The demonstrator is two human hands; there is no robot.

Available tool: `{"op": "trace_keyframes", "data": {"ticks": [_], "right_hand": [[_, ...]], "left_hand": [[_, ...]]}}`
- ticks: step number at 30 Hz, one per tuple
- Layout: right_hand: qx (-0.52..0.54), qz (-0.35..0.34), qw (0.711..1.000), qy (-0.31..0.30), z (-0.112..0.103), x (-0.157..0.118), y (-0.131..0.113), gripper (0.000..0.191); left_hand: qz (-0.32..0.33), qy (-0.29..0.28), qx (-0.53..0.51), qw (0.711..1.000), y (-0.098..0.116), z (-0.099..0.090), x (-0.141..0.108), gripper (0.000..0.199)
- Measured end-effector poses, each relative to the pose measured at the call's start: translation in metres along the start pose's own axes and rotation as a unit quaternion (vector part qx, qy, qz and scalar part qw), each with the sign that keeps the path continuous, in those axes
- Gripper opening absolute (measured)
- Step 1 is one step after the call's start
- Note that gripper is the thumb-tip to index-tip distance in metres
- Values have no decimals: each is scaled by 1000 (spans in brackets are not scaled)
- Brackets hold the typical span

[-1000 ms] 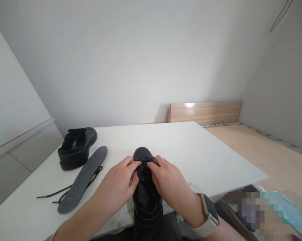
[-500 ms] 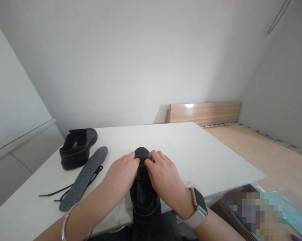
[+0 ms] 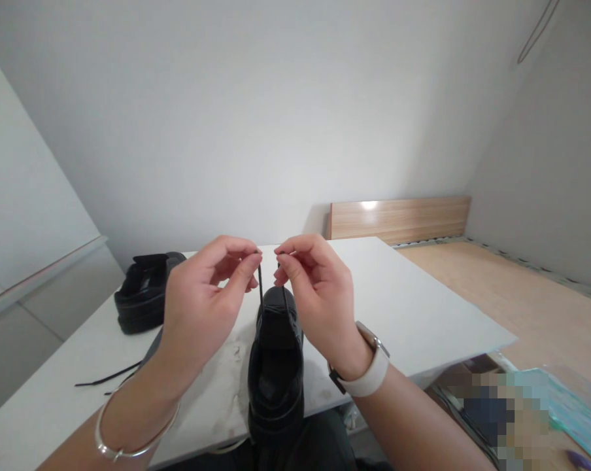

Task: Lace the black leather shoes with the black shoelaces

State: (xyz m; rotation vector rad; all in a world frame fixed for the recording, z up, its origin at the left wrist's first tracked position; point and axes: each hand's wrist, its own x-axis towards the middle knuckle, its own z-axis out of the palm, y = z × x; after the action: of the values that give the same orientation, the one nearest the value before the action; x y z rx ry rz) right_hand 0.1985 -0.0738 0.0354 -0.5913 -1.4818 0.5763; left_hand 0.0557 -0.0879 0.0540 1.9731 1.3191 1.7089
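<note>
A black shoe stands at the near edge of the white table, its toe pointing away from me. Above its toe, my left hand pinches one end of a black lace between thumb and fingers. My right hand pinches the other strand of lace, just to the right. Both strands run up taut from the front of the shoe. The hands are close together but apart. The shoe's opening faces me, with its inside dark.
Another black shoe lies at the table's left. Near it, a grey insole is mostly hidden by my left arm, with a loose black lace beside it. The white table ends at the right; a wooden board stands behind.
Both hands have risen from the shoe's front, drawing the two lace strands upward. More of the shoe shows now. My left arm now covers much of the insole.
</note>
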Motion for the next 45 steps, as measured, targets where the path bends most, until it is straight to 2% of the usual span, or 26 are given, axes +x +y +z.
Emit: {"op": "trace_keyframes", "data": {"ticks": [5,11,14,17,19,22,25,28,31,34,37,40,42,45], "right_hand": [[-4,-30,999,-21,1,4,-1,10],[-18,-47,998,-33,-3,7,-3,11],[-13,-46,998,-31,-3,6,-2,9],[42,-26,998,-38,0,3,4,6],[95,10,994,-45,1,0,10,7],[160,79,982,-55,0,-4,19,23],[184,129,972,-71,-2,-5,23,16],[165,135,973,-82,-5,-5,22,13],[122,115,984,-64,-7,-6,21,12],[158,125,979,-40,-7,-8,23,15],[231,173,957,-39,-8,-11,29,19],[236,186,953,-25,-13,-14,36,19],[218,180,959,-5,-22,-17,43,19],[200,190,960,39,-40,-23,55,19]], "left_hand": [[-29,-22,-57,998,-2,9,-4,8],[-49,-28,-129,990,-6,8,-5,3],[-72,-69,-216,971,-13,8,-4,4],[-75,-107,-269,954,-21,7,-5,11],[-72,-115,-257,957,-23,7,-5,13],[-63,-104,-199,973,-20,5,-5,12],[-47,-91,-149,983,-14,4,-5,9],[-38,-85,-134,987,-15,2,-5,9],[-58,-93,-138,984,-23,0,-6,22],[-98,-98,-173,975,-36,-2,-8,26],[-145,-108,-291,939,-46,-3,-11,21],[-174,-115,-377,902,-56,-6,-15,21],[-186,-113,-383,898,-67,-11,-19,19],[-201,-80,-361,907,-89,-21,-26,19]]}}
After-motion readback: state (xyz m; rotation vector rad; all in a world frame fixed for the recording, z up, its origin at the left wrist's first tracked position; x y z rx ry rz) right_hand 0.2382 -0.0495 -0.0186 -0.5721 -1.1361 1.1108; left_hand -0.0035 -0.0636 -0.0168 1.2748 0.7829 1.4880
